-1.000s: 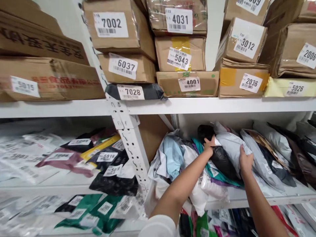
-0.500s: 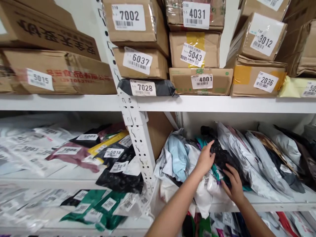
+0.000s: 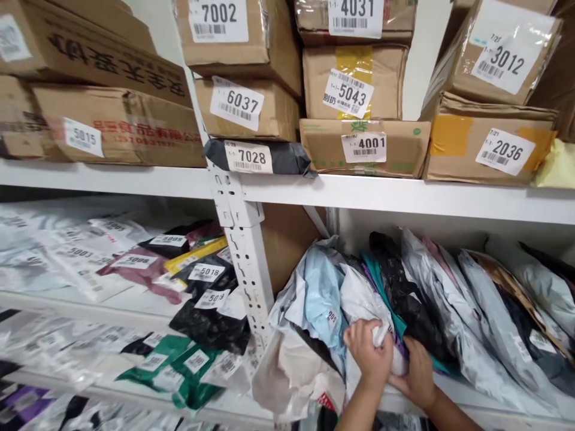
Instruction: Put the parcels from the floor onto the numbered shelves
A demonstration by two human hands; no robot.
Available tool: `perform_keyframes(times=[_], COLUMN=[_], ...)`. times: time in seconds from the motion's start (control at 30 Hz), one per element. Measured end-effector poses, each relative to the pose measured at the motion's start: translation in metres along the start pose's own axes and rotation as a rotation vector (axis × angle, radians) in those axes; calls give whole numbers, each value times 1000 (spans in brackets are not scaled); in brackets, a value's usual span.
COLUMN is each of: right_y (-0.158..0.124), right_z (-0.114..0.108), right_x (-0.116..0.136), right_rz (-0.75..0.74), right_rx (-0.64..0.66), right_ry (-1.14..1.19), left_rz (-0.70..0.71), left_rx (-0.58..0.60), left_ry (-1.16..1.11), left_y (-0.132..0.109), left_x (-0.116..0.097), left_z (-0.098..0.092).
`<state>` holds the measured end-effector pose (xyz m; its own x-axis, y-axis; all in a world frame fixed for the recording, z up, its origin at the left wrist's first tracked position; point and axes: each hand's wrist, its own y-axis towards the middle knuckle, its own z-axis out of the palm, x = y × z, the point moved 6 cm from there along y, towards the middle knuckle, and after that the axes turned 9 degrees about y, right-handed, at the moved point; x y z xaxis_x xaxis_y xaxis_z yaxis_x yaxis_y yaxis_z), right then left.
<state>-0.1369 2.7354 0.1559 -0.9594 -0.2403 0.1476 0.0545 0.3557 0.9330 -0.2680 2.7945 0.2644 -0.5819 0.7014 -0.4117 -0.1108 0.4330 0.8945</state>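
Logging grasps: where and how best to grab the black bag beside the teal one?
Probably pinch the black bag by its raised upper edge, coming from the front and above: it leans between the teal bag and a pale bag, which crowd its sides, leaving that edge exposed.

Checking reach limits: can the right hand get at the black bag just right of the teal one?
Likely yes: the right hand is close to the black bag, and nothing visible blocks that bag's front. The hand is at the white bag, though, so may need freeing first.
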Motion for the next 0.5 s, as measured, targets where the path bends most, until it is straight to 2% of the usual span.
perform_keyframes(times=[0.13, 0.2, 0.27, 0.33, 0.37, 0.43, 0.47, 0.5], right_y=[28, 43, 57, 67, 71, 77, 80, 84], right_z=[38, 40, 25, -7, -26, -56, -63, -63], right_x=[12, 23, 30, 31, 28, 15, 6, -5], right_rz=[141, 178, 138, 32, -20, -59, -48, -19], right_rx=[-102, -98, -46, -60, -116, -234, -242, -189], right_ry=[4, 14, 85, 139, 117, -32, -123, -193], left_rz=[85, 86, 58, -11, -51, -99, -92, -71], left_rx=[36, 78, 204, 403, 488, 584, 610, 662], left_ry=[-177, -257, -270, -130, -3, 273, 372, 420], left_y=[41, 49, 49, 48, 49, 62, 71, 80], left_x=[24, 41, 49, 44, 37, 15, -1, -17], left_z=[15, 12, 9, 5, 3, 0, 1, 6])
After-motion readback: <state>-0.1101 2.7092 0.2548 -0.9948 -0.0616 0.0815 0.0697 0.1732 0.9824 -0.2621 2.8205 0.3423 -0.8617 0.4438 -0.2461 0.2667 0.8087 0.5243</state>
